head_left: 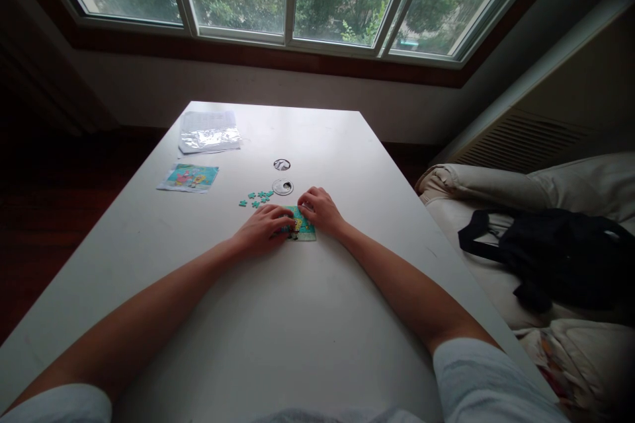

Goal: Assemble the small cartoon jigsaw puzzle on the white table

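A small, partly assembled jigsaw puzzle (306,231) with a yellow cartoon figure on turquoise lies flat on the white table. Curved over its left part is my left hand (266,227), its fingertips pressing on the pieces and hiding that side. My right hand (321,209) grips the upper right corner with bent fingers; whether a loose piece is between them is hidden. Several loose turquoise puzzle pieces (256,198) lie face up just beyond my left hand.
Beyond the puzzle lie a round silver tin (282,187) and a shiny round disc (282,164). A cartoon picture sheet (189,177) and a clear plastic packet (209,132) are on the table's left. Right of the table, a dark bag (560,254) rests on a cream sofa (489,188).
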The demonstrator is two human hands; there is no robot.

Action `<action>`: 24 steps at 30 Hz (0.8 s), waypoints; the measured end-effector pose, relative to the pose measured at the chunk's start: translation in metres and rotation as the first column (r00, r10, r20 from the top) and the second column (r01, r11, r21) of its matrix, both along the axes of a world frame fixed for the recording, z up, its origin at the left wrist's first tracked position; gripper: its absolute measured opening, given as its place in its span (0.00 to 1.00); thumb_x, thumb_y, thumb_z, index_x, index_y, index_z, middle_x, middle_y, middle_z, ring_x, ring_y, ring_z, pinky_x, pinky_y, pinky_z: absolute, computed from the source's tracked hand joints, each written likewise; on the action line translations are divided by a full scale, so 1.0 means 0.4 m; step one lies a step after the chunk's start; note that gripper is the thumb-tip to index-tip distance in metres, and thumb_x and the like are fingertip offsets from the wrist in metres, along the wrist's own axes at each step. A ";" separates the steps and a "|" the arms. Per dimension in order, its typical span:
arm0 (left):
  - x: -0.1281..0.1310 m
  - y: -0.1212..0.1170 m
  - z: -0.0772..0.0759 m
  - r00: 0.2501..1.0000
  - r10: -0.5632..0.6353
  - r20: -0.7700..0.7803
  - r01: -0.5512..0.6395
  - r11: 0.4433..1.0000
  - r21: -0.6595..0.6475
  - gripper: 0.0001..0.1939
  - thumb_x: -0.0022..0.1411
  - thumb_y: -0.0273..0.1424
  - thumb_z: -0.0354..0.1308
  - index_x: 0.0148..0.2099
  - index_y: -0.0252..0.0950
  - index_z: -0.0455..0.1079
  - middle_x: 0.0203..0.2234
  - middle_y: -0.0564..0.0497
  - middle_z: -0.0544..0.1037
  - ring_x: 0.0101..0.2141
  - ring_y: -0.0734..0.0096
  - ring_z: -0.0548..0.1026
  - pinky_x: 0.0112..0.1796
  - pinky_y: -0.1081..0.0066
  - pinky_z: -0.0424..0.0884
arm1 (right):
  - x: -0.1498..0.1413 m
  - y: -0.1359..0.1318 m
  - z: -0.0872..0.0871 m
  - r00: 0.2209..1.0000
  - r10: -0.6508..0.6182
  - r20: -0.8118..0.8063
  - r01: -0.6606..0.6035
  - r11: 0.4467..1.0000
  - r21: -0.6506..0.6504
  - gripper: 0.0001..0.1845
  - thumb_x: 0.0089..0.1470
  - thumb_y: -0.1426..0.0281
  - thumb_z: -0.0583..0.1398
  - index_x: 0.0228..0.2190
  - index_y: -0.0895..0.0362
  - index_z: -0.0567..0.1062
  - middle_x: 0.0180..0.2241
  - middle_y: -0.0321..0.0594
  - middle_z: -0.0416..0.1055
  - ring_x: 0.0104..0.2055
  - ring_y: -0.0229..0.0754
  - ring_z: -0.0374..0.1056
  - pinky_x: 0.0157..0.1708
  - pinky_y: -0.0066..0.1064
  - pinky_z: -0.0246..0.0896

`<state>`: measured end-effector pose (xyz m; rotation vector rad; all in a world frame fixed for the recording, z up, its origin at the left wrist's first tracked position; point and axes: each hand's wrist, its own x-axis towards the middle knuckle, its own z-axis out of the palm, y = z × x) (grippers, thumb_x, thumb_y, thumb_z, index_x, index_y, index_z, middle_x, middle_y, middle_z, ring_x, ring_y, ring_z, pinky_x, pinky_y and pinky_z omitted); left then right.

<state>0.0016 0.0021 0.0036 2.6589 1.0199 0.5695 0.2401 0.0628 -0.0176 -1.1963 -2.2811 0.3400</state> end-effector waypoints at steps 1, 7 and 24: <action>0.000 0.000 0.000 1.000 0.000 -0.001 0.000 1.000 -0.002 0.15 0.67 0.32 0.57 0.55 0.46 0.73 0.57 0.48 0.74 0.55 0.56 0.69 0.60 0.54 0.62 | 0.000 0.001 -0.001 1.000 0.001 0.002 -0.001 1.000 -0.001 0.04 0.60 0.69 0.62 0.37 0.51 0.79 0.40 0.42 0.70 0.46 0.48 0.62 0.49 0.41 0.60; 0.000 -0.001 0.001 1.000 0.001 0.007 -0.001 1.000 -0.010 0.15 0.67 0.31 0.57 0.55 0.46 0.73 0.57 0.48 0.74 0.56 0.56 0.68 0.60 0.54 0.61 | 0.001 0.001 -0.001 1.000 -0.002 0.009 0.002 1.000 -0.002 0.04 0.60 0.69 0.63 0.37 0.51 0.79 0.40 0.42 0.70 0.46 0.48 0.62 0.49 0.41 0.60; 0.000 -0.001 -0.001 1.000 -0.002 0.002 0.002 1.000 -0.005 0.15 0.67 0.31 0.57 0.54 0.46 0.73 0.57 0.49 0.74 0.55 0.56 0.68 0.60 0.54 0.62 | 0.003 0.003 -0.004 1.000 0.002 0.008 -0.002 1.000 0.002 0.04 0.60 0.68 0.63 0.37 0.51 0.78 0.40 0.41 0.70 0.46 0.48 0.63 0.49 0.40 0.60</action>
